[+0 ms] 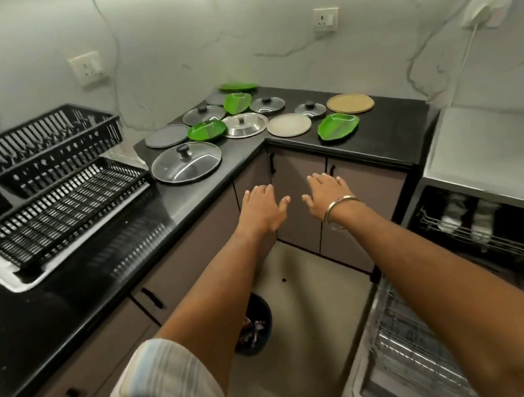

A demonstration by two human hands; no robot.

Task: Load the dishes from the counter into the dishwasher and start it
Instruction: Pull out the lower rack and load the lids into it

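Note:
Several dishes lie flat in the corner of the black counter (390, 133): a large glass lid (186, 163), a steel lid (245, 125), smaller glass lids, a grey plate (167, 136), a cream plate (289, 125), a tan plate (350, 103) and green leaf-shaped plates (338, 126). My left hand (263, 206) and my right hand (327, 192) are stretched out side by side, palms down with straight fingers, in the air in front of the corner cabinets, below the counter edge. Both hold nothing. The dishwasher (493, 237) stands open at the right, its lower rack (411, 341) pulled out.
A black two-tier dish rack (54, 189) on a white tray takes up the left counter. A dark bin (256, 328) stands on the floor under my left arm. The dishwasher's upper rack (472, 223) holds some white items. Wall sockets and a plugged-in cable are behind.

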